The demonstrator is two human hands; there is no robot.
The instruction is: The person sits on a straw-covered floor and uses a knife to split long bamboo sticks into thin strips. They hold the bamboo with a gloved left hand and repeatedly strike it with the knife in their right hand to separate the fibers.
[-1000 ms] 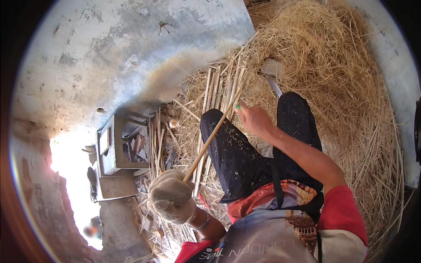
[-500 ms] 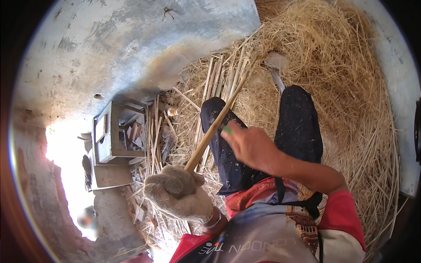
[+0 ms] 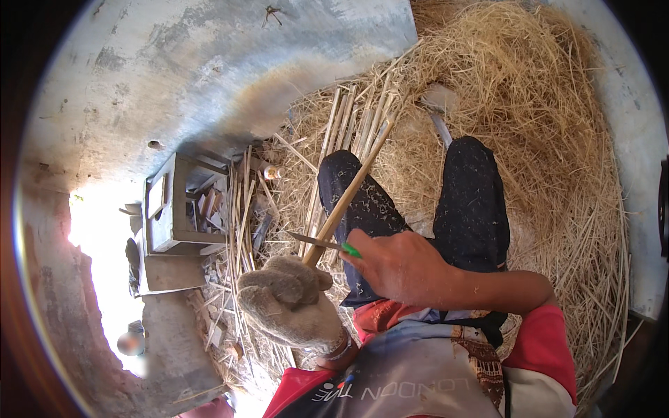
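My left hand [image 3: 289, 299], in a thick grey-beige work glove, is closed round the lower end of a long tan strip, which looks like split bamboo [image 3: 348, 195]. The strip slants up and away past my left knee. Bare and closed, my right hand [image 3: 394, 265] grips a knife [image 3: 313, 242] by its green handle. Its narrow blade points left and lies across the strip just above the glove. Whether the edge cuts into the strip, I cannot tell.
Several split strips [image 3: 345, 118] lie beyond my left knee. A big heap of fine shavings [image 3: 509, 83] fills the far right. On the left stand a wooden box frame [image 3: 174, 202] with scraps inside and a bright wall opening [image 3: 104, 279]. Concrete walls [image 3: 209, 56] surround me.
My right hand has come down and nearer along the strip, and the knife blade now shows clearly across it. My gloved left hand keeps its hold, shifted slightly.
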